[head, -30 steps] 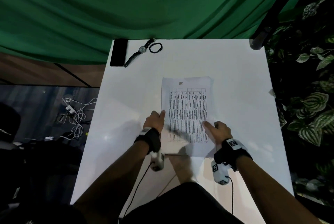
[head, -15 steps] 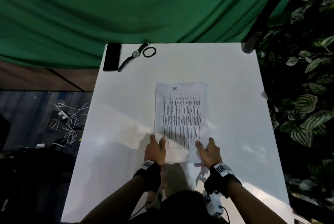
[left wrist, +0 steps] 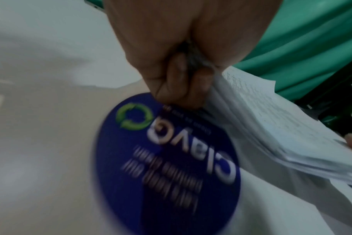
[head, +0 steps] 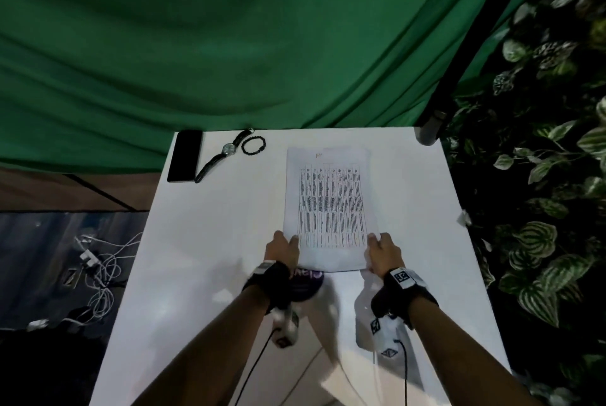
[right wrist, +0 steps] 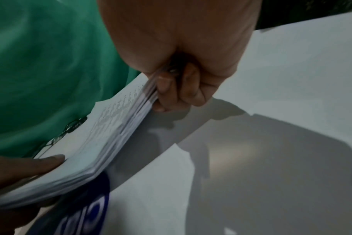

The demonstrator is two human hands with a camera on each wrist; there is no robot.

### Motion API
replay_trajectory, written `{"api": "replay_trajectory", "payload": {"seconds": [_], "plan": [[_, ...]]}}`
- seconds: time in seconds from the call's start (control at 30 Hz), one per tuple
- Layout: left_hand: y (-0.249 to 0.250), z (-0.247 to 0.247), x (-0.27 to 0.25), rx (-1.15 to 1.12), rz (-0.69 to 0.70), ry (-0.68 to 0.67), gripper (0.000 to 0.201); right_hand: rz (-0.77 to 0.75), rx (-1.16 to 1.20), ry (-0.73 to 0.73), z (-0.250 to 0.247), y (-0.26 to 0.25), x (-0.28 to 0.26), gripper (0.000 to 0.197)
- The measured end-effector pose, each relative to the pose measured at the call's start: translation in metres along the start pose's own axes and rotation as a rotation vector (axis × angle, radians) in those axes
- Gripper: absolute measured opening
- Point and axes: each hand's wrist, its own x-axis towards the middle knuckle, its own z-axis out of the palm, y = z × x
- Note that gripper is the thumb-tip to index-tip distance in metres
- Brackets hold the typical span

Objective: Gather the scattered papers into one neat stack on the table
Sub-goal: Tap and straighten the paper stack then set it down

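Observation:
A stack of printed papers [head: 329, 205] with a table of dark text on top is held over the white table [head: 210, 232]. My left hand [head: 284, 250] grips the stack's near left edge, thumb on top and fingers curled under. My right hand [head: 382, 253] grips the near right edge the same way. The left wrist view shows the left hand [left wrist: 183, 89] curled against the layered paper stack [left wrist: 271, 127]. In the right wrist view, the right hand [right wrist: 171, 89] clamps the thick paper stack [right wrist: 110, 135], whose near end is raised off the table.
A black phone [head: 184, 155], a wristwatch [head: 224, 153] and a bead bracelet [head: 253, 145] lie at the table's far left corner. A round blue printed disc [left wrist: 167, 167] lies on the table under the stack's near end. Green cloth hangs behind; leafy plants stand at the right.
Both hands slid from the stack's side edges to its near corners and took hold of it. The stack's near end now lifts off the table, uncovering the blue disc.

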Motion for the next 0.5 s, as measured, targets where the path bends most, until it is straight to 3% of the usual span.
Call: {"api": "replay_trajectory", "payload": {"seconds": [0.27,0.5], "plan": [[0.058,-0.003,0.064,-0.118,-0.007,-0.142,0.029,0.088,-0.080,0.062,-0.027,-0.046,0.079,0.047],[0.062,0.001,0.080,0.054,-0.031,-0.129,0.035,0.158,-0.194,0.023,-0.037,-0.051,0.090,0.046]]}}
